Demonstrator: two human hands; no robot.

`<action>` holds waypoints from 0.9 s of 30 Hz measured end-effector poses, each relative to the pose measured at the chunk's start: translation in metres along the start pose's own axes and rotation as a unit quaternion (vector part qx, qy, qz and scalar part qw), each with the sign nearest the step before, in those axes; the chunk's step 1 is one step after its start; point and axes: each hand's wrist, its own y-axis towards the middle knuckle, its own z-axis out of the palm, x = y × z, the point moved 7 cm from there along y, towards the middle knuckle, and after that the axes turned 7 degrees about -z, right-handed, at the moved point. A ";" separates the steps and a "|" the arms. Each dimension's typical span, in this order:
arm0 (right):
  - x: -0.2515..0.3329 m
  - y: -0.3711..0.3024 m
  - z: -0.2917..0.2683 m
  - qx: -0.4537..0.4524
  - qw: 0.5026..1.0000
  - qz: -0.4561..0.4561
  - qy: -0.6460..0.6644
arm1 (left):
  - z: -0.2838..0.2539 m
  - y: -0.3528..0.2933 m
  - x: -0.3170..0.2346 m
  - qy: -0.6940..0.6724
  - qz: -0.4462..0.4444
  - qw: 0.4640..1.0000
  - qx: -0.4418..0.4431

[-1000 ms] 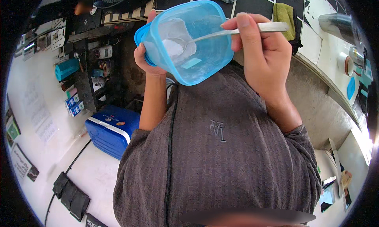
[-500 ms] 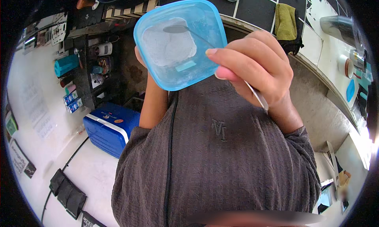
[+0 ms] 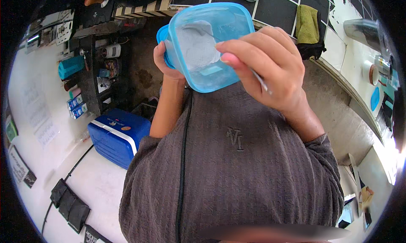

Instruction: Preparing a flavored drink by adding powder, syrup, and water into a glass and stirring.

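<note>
Lt-blue tub [image 3: 220, 78] is tilted, open, w/ white powder [image 3: 196, 50] inside & spoon [image 3: 261, 81], mostly hidden, nr R rim

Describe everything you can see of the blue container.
The blue container looks like translucent plastic, rounded-square, with a blue rim. Its open mouth tilts toward the camera, showing white powder inside. The left hand holds it in midair from its left side, together with a blue piece, perhaps its lid. The right hand overlaps its right side; contact is unclear.

Near, downward fisheye at head height
</note>
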 end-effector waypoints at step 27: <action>-0.045 -0.021 -0.028 -0.184 0.882 0.387 0.199 | -0.037 0.014 0.011 -0.196 -0.073 0.978 0.012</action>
